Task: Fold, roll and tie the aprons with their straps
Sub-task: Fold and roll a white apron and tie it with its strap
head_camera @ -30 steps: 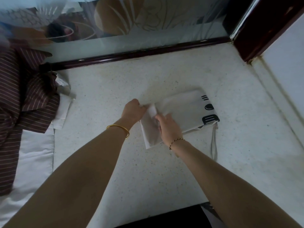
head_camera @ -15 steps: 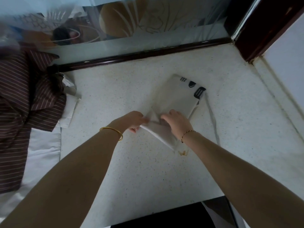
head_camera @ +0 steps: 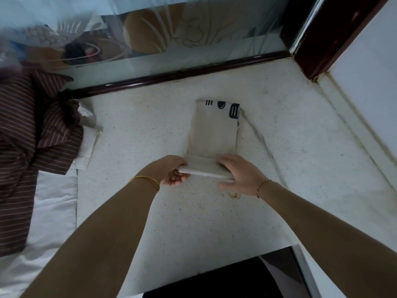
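Apron [head_camera: 212, 134] folded into a strip, first turn rolled and gripped between my left hand [head_camera: 175, 172] and right hand [head_camera: 238, 175]; the rest lies flat beyond them, strap [head_camera: 262, 143] still untied.

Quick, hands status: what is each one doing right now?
Left hand: grips the left end of the rolled edge of the apron.
Right hand: grips the right end of that roll.
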